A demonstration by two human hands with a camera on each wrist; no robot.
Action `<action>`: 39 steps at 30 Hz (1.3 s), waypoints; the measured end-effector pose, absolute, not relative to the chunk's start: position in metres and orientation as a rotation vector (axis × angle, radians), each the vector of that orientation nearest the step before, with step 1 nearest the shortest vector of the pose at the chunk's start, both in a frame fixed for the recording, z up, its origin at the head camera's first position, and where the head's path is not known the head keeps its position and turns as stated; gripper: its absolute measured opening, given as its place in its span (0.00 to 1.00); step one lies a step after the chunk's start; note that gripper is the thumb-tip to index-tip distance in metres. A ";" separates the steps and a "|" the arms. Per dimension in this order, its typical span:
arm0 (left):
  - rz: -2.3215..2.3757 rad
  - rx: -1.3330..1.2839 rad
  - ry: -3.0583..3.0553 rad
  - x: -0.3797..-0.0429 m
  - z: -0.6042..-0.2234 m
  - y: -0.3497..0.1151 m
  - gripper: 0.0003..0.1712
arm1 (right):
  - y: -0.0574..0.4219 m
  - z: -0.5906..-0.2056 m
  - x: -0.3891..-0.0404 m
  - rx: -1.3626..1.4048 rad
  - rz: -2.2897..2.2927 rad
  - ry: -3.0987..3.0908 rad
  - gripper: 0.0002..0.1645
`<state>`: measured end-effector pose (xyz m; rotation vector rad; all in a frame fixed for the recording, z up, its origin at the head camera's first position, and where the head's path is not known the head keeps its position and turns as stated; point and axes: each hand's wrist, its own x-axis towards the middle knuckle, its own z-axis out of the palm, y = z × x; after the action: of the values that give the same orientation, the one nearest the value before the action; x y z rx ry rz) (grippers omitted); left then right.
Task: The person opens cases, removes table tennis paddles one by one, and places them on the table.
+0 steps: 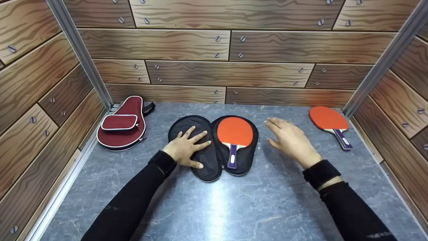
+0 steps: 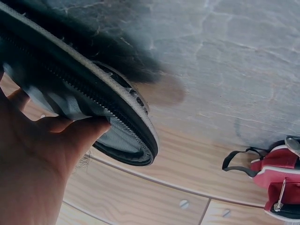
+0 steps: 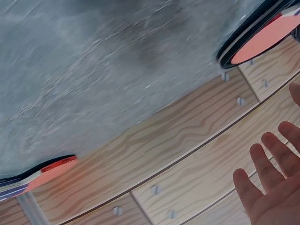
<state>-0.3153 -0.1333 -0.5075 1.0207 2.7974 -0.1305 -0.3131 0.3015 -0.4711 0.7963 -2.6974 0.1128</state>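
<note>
A black zip case (image 1: 200, 174) lies unfolded in the middle of the table. In its right half rests a table tennis paddle (image 1: 234, 130) with an orange-red face and a purple handle pointing toward me. My left hand (image 1: 187, 147) has its fingers spread over the left half's lining, touching it. The left wrist view shows the thumb (image 2: 89, 133) against the lining, inside the zipped rim (image 2: 117, 93). Between the case and a second orange-red paddle (image 1: 329, 119), my right hand (image 1: 289, 139) is held above the table with nothing in it. Its fingers (image 3: 269, 171) are extended in the right wrist view.
A dark red paddle bag (image 1: 123, 139) with white piping, a front pocket and a black strap lies at the back left. Wood-patterned walls (image 1: 187, 72) with metal corner posts (image 1: 381, 57) enclose the grey marbled table (image 1: 267, 207).
</note>
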 end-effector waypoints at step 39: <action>-0.135 1.041 2.813 -0.317 -0.510 -0.134 0.58 | 0.204 -0.498 -0.272 1.417 -0.180 -2.538 0.36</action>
<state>-0.3166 -0.1342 -0.5098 1.0415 2.8131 -0.1348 -0.2723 0.2036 -0.4980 1.4166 -2.5380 -0.1802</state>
